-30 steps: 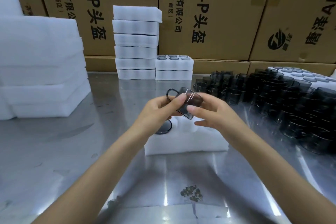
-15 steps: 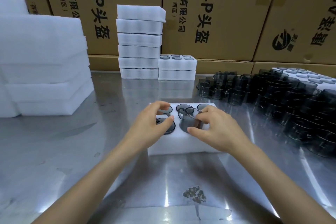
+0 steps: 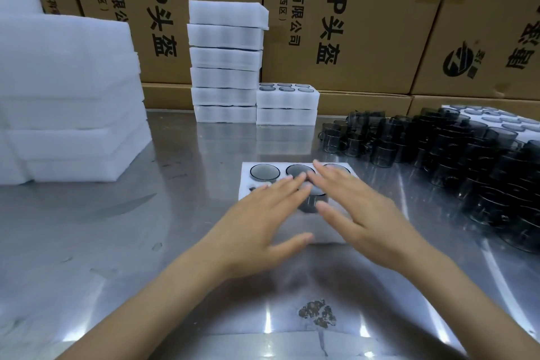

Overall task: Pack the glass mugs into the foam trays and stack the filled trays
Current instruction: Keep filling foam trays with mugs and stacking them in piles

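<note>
A white foam tray [image 3: 245, 177] lies on the steel table in front of me, with dark glass mugs [image 3: 264, 172] sunk in its holes. One mug [image 3: 312, 201] in the near row stands a little higher between my hands. My left hand [image 3: 264, 221] lies flat and open over the tray's near left part. My right hand [image 3: 361, 213] is flat and open over its right part, fingers spread. Both hands hold nothing and hide the near half of the tray.
Many loose dark mugs [image 3: 455, 155] crowd the table at the right. Filled foam trays form a tall stack [image 3: 226, 60] and a short stack [image 3: 287, 105] at the back. Large foam stacks [image 3: 70, 96] stand left. Cardboard boxes [image 3: 350, 17] wall the back.
A mug held up in both hands came down into the tray. My fingers then let it go, and both hands now lie flat and open over the tray.
</note>
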Available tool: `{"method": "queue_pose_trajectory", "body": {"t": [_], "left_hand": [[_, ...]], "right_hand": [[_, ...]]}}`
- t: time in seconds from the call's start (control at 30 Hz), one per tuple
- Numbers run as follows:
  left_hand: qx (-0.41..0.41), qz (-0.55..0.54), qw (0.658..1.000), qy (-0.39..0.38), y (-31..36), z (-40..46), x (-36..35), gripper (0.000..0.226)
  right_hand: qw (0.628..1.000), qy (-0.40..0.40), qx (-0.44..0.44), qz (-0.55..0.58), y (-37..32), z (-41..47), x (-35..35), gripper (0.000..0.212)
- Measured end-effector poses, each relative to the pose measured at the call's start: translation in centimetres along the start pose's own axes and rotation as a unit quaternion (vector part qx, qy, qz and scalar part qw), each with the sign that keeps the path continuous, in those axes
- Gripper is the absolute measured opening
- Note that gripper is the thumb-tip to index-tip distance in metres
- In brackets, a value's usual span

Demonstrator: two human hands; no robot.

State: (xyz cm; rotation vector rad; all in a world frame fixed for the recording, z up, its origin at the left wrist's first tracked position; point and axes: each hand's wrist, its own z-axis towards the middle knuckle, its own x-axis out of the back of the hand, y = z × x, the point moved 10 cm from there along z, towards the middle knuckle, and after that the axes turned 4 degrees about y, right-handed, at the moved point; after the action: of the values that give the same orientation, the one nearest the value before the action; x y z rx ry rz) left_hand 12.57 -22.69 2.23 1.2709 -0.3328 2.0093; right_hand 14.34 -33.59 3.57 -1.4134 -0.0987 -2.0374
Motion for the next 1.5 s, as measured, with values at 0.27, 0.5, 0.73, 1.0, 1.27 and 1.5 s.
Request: {"method": "queue_pose_trajectory", "body": {"t": [0.27,0.5,0.73,1.0,1.27,1.5], "left_hand": [[-0.016,0.072,0.997,-0.016,0.5,-0.5,-0.7,0.066],[0.021,0.046,0.999,-0.02,-0.8,0.4,-0.7,0.056],[0.025,0.082,0.994,-0.062,-0.9,0.5,-0.7,0.055],[0.048,0.087,0.995,-0.019,-0.8,0.9,-0.6,0.059],[0.031,0.101,0.994,-0.001,-0.4,0.7,-0.1,0.054],[0.033,0.125,0.981,0.144,0.5,0.4,1.3,0.043]], "right_hand": [[0.997,-0.047,0.034,-0.052,0.4,-0.8,-3.0,0.06],[0.992,-0.064,0.041,-0.102,-0.1,0.1,-2.6,0.05],[0.993,-0.096,0.016,-0.067,0.2,0.1,-2.6,0.05],[0.998,-0.002,0.016,-0.064,0.0,-0.1,-2.7,0.054],[0.998,-0.027,0.022,-0.044,-0.2,0.0,-2.9,0.055],[0.935,0.26,-0.239,-0.032,11.3,-2.9,5.9,0.039]]}}
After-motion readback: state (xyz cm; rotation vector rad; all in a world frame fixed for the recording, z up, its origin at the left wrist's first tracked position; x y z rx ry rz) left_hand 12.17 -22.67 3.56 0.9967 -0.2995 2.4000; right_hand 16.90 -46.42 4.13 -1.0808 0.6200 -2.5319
